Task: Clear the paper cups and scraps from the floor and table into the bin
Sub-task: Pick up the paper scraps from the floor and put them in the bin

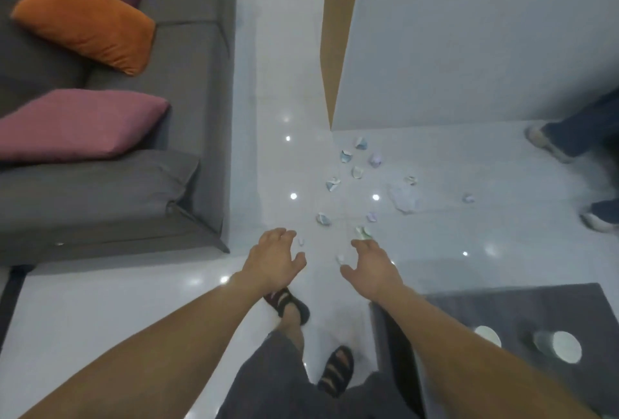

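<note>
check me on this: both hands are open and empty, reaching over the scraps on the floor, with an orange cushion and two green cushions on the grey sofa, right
Not quite: the head view shows no green cushions. The grey sofa holds an orange cushion and two purple ones, the nearer purple cushion in front. The rest stands: left hand and right hand are open, empty, reaching over the scraps on the floor.

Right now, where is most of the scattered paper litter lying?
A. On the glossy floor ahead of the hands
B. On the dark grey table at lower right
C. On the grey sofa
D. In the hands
A: the crumpled scraps dot the glossy floor beyond both empty, spread hands, left hand and right hand.
</note>
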Motion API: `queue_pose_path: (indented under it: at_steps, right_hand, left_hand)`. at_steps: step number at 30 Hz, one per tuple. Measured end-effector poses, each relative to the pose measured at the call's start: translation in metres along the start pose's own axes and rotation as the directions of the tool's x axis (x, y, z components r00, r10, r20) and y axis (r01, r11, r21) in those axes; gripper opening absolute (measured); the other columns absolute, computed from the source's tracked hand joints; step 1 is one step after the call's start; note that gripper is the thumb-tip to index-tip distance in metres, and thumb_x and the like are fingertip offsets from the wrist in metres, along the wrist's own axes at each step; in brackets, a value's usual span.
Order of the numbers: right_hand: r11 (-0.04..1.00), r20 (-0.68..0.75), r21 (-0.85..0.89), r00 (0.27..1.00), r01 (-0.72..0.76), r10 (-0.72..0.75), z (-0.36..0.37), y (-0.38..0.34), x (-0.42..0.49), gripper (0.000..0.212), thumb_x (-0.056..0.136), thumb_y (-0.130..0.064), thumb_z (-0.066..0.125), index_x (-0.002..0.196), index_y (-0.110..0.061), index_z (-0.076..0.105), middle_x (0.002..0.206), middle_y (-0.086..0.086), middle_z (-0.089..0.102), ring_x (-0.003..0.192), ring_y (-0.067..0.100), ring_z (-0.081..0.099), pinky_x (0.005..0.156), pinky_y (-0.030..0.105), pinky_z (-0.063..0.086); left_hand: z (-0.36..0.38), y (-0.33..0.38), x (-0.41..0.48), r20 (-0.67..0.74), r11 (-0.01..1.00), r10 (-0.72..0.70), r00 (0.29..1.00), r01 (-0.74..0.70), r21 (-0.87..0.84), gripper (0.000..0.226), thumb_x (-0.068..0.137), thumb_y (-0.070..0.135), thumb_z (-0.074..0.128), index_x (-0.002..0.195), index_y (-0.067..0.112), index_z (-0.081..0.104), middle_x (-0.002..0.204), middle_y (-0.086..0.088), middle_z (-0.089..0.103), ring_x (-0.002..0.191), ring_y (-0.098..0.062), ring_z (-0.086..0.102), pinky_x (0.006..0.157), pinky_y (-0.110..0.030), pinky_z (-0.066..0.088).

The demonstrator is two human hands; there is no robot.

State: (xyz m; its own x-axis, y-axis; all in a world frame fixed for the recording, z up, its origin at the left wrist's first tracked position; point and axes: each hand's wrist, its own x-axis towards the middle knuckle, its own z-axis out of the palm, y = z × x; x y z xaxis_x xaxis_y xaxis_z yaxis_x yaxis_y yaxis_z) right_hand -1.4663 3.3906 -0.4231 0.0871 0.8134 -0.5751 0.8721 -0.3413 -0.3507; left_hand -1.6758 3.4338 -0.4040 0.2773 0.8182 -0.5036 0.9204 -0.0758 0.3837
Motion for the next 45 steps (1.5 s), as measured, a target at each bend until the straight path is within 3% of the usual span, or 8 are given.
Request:
queue_pose_path:
  at_steps: [7,14,21,26,31,35,40,45]
  right_hand:
    - [0.994,0.113,-0.014,0.987,-0.112,0.113,0.04,0.031,0.14,0.063,0.093,-0.042,0.054,0.148,-0.02,0.033,0.149,0.003,0.033,0.129,0.023,0.04,0.102,0.034,0.038]
    - [0.971,0.227,-0.012,0.945,-0.239,0.235,0.171,0.122,0.311,0.06,0.088,-0.031,0.056,0.144,-0.022,0.038,0.144,0.004,0.038,0.124,0.024,0.045,0.097,0.035,0.04]
    - [0.978,0.294,-0.154,0.938,-0.143,0.183,0.329,0.23,0.447,0.065,0.089,-0.028,0.06,0.147,-0.02,0.032,0.143,0.008,0.036,0.122,0.03,0.047,0.097,0.038,0.043]
    - [0.987,0.199,-0.132,0.973,-0.091,0.116,0.403,0.268,0.478,0.046,0.089,-0.018,0.056,0.133,-0.015,0.043,0.127,0.011,0.041,0.102,0.034,0.055,0.08,0.038,0.047]
    - [0.996,0.169,0.004,0.982,-0.087,0.085,0.415,0.256,0.474,0.036,0.092,-0.021,0.056,0.127,-0.014,0.05,0.124,0.008,0.048,0.093,0.029,0.058,0.074,0.032,0.044]
    - [0.974,0.175,0.202,0.975,0.098,-0.135,0.393,0.201,0.45,0.042,0.091,-0.026,0.064,0.13,-0.019,0.05,0.122,0.0,0.05,0.091,0.017,0.06,0.082,0.036,0.054]
    - [0.882,0.061,0.36,0.936,0.304,-0.347,0.375,0.142,0.442,0.049,0.082,-0.02,0.073,0.127,-0.022,0.052,0.113,-0.007,0.054,0.075,-0.012,0.05,0.071,0.013,0.045]
    - [0.89,0.127,0.263,0.901,0.374,-0.416,0.382,0.135,0.478,0.063,0.081,-0.037,0.071,0.136,-0.024,0.044,0.134,-0.006,0.042,0.091,0.003,0.057,0.074,0.028,0.053]
  left_hand:
    - [0.057,-0.04,0.131,0.179,0.998,-0.044,0.983,0.053,-0.045,0.057,0.095,0.045,0.041,0.145,0.018,0.033,0.15,-0.004,0.033,0.139,-0.022,0.025,0.11,-0.037,0.028]
    - [0.203,-0.096,0.275,0.298,0.991,-0.073,0.952,0.103,-0.087,0.057,0.095,0.044,0.041,0.146,0.019,0.031,0.152,-0.002,0.031,0.139,-0.02,0.023,0.112,-0.039,0.029]
    - [0.376,-0.151,0.384,0.337,0.969,-0.127,0.933,0.19,-0.16,0.059,0.095,0.045,0.043,0.146,0.018,0.032,0.149,-0.004,0.034,0.135,-0.023,0.029,0.109,-0.039,0.028]
    - [0.446,-0.174,0.414,0.412,0.961,-0.148,0.899,0.229,-0.154,0.056,0.094,0.045,0.044,0.144,0.021,0.034,0.145,-0.003,0.039,0.133,-0.022,0.033,0.107,-0.039,0.032]
    - [0.448,-0.181,0.413,0.454,0.93,-0.176,0.874,0.299,-0.216,0.057,0.095,0.045,0.046,0.145,0.021,0.033,0.146,-0.002,0.039,0.129,-0.021,0.041,0.107,-0.036,0.033]
    - [0.411,-0.177,0.408,0.477,0.857,-0.208,0.854,0.394,-0.331,0.058,0.094,0.046,0.049,0.144,0.023,0.033,0.142,0.001,0.043,0.123,-0.018,0.047,0.103,-0.032,0.037]
    - [0.367,-0.176,0.409,0.462,0.674,-0.236,0.855,0.486,-0.556,0.037,0.095,0.037,0.053,0.129,0.023,0.049,0.122,0.003,0.06,0.108,-0.014,0.058,0.098,-0.033,0.047]
    - [0.362,-0.211,0.414,0.338,0.624,-0.396,0.854,0.52,-0.583,0.026,0.093,0.03,0.055,0.117,0.019,0.057,0.098,-0.001,0.065,0.088,-0.017,0.062,0.082,-0.029,0.05]
